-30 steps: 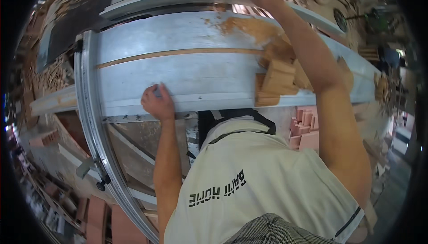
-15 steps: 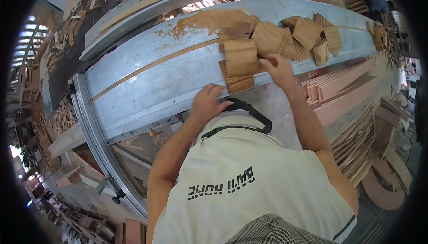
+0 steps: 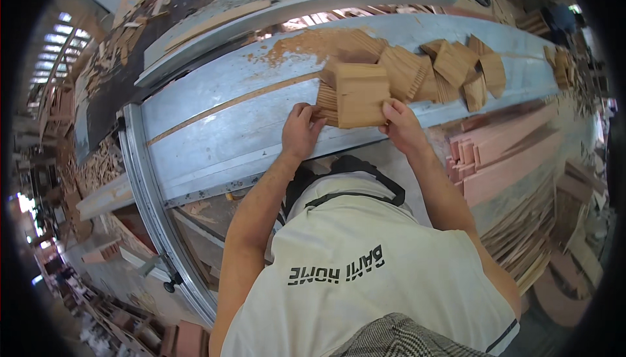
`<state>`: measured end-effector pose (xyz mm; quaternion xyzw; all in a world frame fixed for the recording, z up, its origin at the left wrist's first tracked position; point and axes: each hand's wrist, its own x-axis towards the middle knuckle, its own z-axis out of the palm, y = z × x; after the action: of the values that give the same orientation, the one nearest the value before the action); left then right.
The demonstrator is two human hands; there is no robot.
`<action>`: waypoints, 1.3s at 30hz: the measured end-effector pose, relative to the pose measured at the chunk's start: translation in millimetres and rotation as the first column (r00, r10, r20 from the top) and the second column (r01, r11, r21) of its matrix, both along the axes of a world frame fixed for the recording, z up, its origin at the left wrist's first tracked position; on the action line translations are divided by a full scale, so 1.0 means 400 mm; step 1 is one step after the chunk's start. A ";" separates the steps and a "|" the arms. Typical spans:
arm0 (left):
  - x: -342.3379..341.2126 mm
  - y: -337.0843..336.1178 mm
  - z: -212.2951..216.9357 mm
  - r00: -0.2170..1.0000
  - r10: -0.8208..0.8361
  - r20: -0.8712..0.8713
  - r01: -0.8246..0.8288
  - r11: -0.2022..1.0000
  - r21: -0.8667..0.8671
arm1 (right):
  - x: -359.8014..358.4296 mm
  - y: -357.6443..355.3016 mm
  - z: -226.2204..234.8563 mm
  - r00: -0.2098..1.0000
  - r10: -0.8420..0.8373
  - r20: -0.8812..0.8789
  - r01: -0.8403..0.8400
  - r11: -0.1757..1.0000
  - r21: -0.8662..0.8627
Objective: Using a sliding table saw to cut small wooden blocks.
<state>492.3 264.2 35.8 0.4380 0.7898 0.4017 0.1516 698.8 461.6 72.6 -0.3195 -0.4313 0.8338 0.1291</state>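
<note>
My right hand (image 3: 402,126) pinches the lower right corner of a squarish, pale brown wooden block (image 3: 362,95), which it holds over the metal table's near edge. At the block's left, my left hand (image 3: 302,131) has thumb and fingers closed on the edge of a grooved wooden piece (image 3: 328,104). That piece is partly hidden behind the block. Beyond both hands, several more wooden blocks (image 3: 401,70) with grooved ends lie in a loose, overlapping heap that runs to the right.
Sawdust (image 3: 293,47) is spread on the long metal table (image 3: 222,142) behind a slot. A metal rail (image 3: 153,181) crosses at the left and a long fence (image 3: 306,5) runs along the back. Pinkish boards (image 3: 502,151) and thin offcuts (image 3: 521,226) are stacked at the right.
My right hand has lifted the square block and drawn it nearer. My left hand has come off the table edge and closed on the grooved piece. The view has shifted slightly.
</note>
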 end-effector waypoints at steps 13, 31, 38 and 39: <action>0.006 -0.192 0.303 0.752 -0.098 0.652 -0.382 0.741 0.552 | -0.293 -0.175 0.122 0.904 0.356 -0.237 -0.388 0.916 -0.106; -0.368 -1.010 0.082 0.275 0.783 -0.557 -0.949 0.314 -0.028 | -0.551 -0.409 0.183 0.805 0.573 0.151 -0.526 0.574 0.627; -0.387 -1.070 -0.021 0.135 0.665 -0.735 -0.991 0.076 -0.114 | -0.567 -0.401 0.186 0.832 0.519 0.195 -0.448 0.421 0.789; -0.396 -1.066 -0.021 0.093 0.694 -0.714 -0.993 0.009 -0.121 | -0.571 -0.404 0.196 0.831 0.515 0.212 -0.444 0.382 0.811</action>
<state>333.9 -162.1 27.4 -0.1566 0.9667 0.0122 -0.2019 470.4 299.8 150.8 -0.0482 -0.8418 0.5366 0.0345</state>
